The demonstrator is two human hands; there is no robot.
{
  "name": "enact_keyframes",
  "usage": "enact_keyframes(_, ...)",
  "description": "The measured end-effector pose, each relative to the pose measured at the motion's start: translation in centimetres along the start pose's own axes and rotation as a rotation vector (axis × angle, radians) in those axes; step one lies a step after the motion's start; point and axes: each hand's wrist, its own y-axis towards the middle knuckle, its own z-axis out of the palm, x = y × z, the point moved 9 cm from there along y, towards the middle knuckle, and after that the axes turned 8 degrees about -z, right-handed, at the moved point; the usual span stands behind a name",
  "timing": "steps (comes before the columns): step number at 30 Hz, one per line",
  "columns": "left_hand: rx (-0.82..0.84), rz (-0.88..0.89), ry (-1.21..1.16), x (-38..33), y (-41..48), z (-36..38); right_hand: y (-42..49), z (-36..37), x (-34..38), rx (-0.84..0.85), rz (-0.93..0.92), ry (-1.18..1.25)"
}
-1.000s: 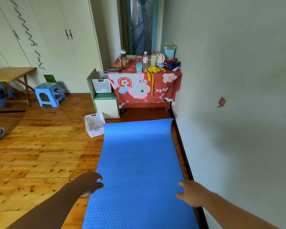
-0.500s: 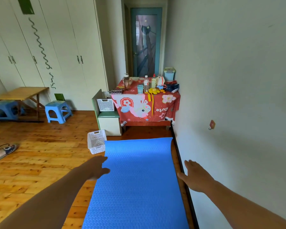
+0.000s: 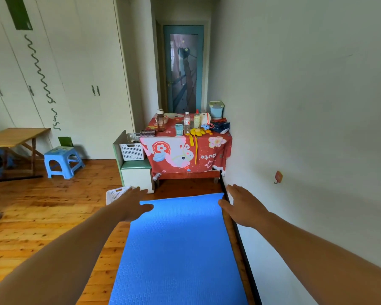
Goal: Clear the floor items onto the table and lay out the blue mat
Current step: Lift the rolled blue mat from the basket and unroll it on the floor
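I see two bare arms coming in from the bottom corners of my view, uncovered all the way to the frame edge, with no sleeve showing on either. The left hand (image 3: 133, 204) is bare: I see no ring, watch, band or glove on it. The right hand (image 3: 244, 205) is bare too, wrist included. The nails are too small for me to make out. No other part of the body shows.
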Motion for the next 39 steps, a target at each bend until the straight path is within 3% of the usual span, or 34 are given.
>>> enact_keyframes(12,0.082,0.106,-0.021,5.2,9.4,-3.8,7.8,0.0,6.3,0.048,0.098,-0.021)
enact_keyframes(22,0.025,0.024,0.017,12.6,10.5,-8.9,13.0,0.0,12.4,0.038,0.019,0.004)
enact_keyframes(32,0.043,-0.025,0.054,14.6,13.8,-9.0,19.3,1.4,10.1,0.112,0.034,0.006)
enact_keyframes(39,0.058,-0.105,0.132,12.7,20.7,-7.9,26.9,2.5,5.2,0.148,-0.044,0.029)
